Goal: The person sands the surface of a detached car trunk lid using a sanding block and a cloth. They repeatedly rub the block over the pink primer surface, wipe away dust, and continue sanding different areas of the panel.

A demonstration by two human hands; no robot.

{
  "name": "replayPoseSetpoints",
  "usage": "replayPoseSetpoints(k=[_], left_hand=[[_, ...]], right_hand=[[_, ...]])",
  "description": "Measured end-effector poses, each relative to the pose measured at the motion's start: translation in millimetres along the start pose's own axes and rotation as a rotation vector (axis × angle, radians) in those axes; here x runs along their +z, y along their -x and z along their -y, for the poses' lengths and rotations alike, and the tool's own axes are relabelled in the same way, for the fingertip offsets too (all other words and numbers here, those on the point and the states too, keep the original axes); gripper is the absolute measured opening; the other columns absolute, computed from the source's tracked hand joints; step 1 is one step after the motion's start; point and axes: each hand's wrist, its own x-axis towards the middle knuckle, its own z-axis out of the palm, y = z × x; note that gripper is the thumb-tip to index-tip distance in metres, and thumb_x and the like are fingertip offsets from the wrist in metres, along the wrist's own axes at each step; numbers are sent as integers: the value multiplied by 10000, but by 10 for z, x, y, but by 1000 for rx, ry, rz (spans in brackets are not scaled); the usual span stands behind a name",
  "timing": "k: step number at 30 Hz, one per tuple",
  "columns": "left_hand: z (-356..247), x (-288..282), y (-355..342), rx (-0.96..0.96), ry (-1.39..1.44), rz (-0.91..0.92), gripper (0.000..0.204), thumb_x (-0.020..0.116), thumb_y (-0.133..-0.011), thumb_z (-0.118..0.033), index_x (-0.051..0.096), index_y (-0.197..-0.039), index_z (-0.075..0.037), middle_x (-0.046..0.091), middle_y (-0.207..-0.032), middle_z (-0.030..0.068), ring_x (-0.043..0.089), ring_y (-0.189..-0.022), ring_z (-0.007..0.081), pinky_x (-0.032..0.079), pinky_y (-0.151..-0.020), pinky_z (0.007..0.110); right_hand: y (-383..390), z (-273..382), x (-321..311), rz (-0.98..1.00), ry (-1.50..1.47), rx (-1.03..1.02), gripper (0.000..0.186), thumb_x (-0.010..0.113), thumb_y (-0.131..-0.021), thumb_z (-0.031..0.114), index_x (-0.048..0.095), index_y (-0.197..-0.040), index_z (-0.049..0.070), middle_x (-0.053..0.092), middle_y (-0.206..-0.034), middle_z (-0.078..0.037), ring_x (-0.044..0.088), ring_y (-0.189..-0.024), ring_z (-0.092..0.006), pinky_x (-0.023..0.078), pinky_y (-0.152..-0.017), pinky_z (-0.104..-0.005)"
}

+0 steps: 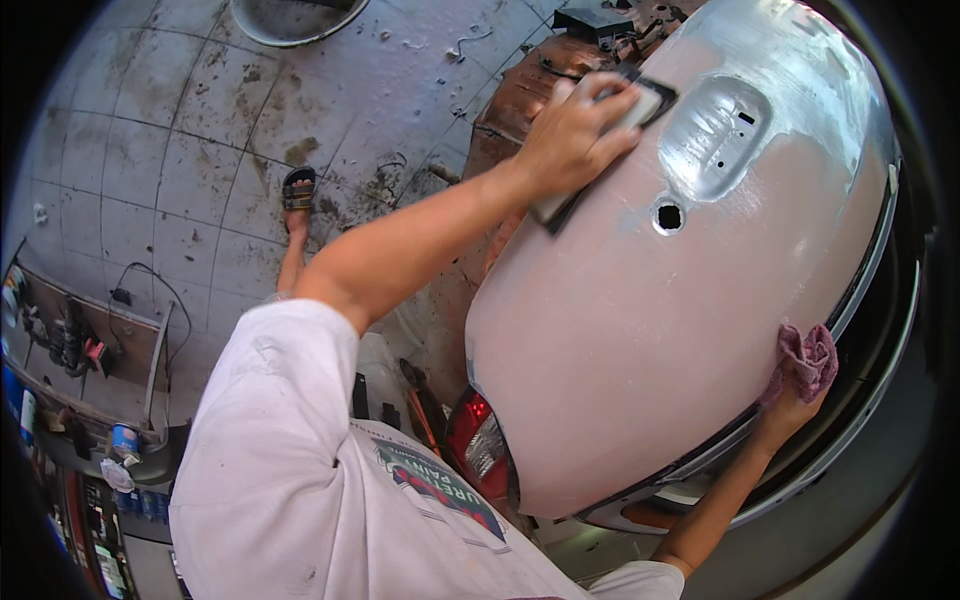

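My left hand grips a long sanding block against the left edge of a curved car body panel, coated in pinkish primer with bare metal toward the top. A recess and a round hole are near the block. My right hand holds a crumpled maroon cloth at the panel's right edge. A red tail light sits below the panel's lower-left corner.
A tiled floor with my sandalled foot lies left. A wheeled cart with tools and cans stands at lower left, a metal basin at the top. A rusty brown body part lies behind the panel; a dark gap borders its right side.
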Motion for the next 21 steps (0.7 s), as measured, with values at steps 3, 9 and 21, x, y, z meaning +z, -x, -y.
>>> replayPoseSetpoints(k=[3, 9, 21], left_hand=[[136, 116, -308, 94, -85, -82, 552, 653, -1024, -402, 661, -1454, -56, 577, -1509, 154, 534, -1246, 393, 428, -1099, 461], [-252, -182, 1890, 112, -36, 16, 589, 693, -989, -309, 597, -1506, -45, 549, -1509, 136, 500, -1211, 393, 441, -1077, 476], [-227, 15, 1164, 139, -130, -78, 574, 600, -1051, -354, 591, -1508, -8, 537, -1570, 166, 497, -1376, 350, 364, -1140, 462]], right_hand=[[-96, -7, 25, 24, -23, -34, 537, 714, -1009, 48, 524, -1501, -54, 621, -1486, -156, 674, -1285, -277, 530, -1115, -395], [48, -52, -81, 36, 34, -60, 575, 760, -1009, 100, 519, -1510, -46, 631, -1472, -149, 687, -1268, -268, 532, -1113, -393], [-110, -14, 117, 67, -57, -179, 531, 820, -987, 201, 624, -1432, -13, 705, -1394, -104, 683, -1244, -206, 508, -1107, -343]])
